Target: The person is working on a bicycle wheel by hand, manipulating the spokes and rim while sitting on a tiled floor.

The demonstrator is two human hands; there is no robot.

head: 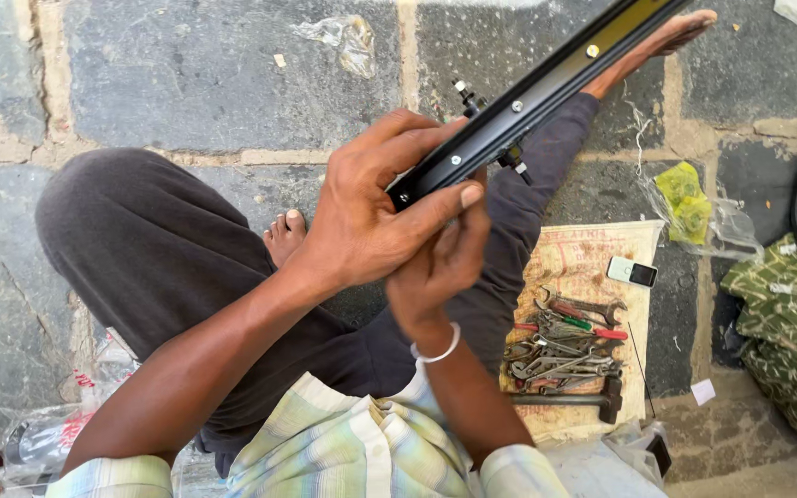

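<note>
The black wheel rim point(546, 88) slants from the middle of the view up toward the top right, raised above the person's lap and outstretched leg, with a valve stem and spoke ends showing along it. The left hand point(371, 212) wraps its lower end, thumb laid flat along the rim's edge and fingers curled over the top, clamping it. The right hand point(440, 263) sits just under it, fingers folded toward the rim's underside; whether they pinch something small there cannot be told. To the right, on a printed sack point(583, 277) laid on the stone floor point(186, 83), lie a heap of spanners point(565, 346), a hammer point(583, 398) and a small phone point(632, 272). The rim is gripped only at one end, so its long free part could likely swing or twist loose and drop onto the bare foot or the tools.
</note>
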